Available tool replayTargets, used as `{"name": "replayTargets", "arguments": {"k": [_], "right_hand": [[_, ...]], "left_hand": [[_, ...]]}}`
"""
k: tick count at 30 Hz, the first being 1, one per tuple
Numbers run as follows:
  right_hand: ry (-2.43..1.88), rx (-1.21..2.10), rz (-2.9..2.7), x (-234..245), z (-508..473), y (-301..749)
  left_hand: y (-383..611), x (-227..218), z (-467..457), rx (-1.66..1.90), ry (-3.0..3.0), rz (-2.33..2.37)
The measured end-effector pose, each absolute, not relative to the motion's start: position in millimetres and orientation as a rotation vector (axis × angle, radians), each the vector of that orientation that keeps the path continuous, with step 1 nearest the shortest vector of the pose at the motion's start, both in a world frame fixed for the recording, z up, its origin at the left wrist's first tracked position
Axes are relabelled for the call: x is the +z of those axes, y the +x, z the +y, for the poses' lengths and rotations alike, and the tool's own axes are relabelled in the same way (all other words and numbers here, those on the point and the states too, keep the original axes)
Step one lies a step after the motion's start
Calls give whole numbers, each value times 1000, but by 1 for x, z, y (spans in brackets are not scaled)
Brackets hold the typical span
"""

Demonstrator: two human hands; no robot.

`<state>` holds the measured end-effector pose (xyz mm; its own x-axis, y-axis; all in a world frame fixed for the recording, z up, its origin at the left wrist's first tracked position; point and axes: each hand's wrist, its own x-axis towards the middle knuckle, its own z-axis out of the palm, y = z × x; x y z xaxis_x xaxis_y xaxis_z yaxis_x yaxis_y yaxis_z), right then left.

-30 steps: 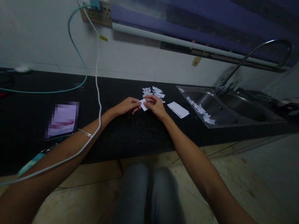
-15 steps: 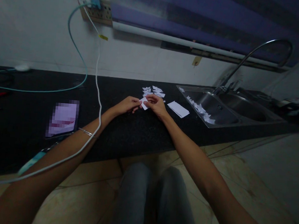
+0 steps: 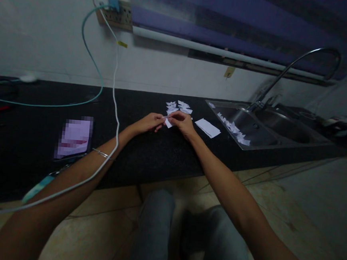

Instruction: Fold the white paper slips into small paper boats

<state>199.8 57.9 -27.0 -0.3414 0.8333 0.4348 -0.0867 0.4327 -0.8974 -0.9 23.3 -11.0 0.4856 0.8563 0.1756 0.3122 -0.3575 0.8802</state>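
In the head view, the left hand [image 3: 148, 124] and the right hand [image 3: 182, 123] meet over the black surface [image 3: 147, 152], fingertips pinched together on a small white paper piece [image 3: 168, 122] held between them, just above the surface. Behind it lies a cluster of folded paper bits [image 3: 178, 106]; a flat paper sheet [image 3: 207, 127] rests to the right, near the steel sink [image 3: 299, 134], which holds more paper scraps [image 3: 233, 128]. A white cable [image 3: 114, 101] drapes over the left forearm beside a phone [image 3: 73, 136].
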Motion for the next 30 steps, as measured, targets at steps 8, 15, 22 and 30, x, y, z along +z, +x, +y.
{"name": "replayTargets", "arguments": {"k": [8,15,22,30], "right_hand": [[-707,1094,-1639,-29,60,200],[-721,1101,-1684,-29,60,200],[-703,1125,-1696,-28,58,200],[-680,1039,-1715,-27,57,200]], "left_hand": [[3,-11,22,850,1929,945],[4,-7,19,831,1921,973],[4,-11,23,841,1902,966],[0,-8,22,804,1872,918]]}}
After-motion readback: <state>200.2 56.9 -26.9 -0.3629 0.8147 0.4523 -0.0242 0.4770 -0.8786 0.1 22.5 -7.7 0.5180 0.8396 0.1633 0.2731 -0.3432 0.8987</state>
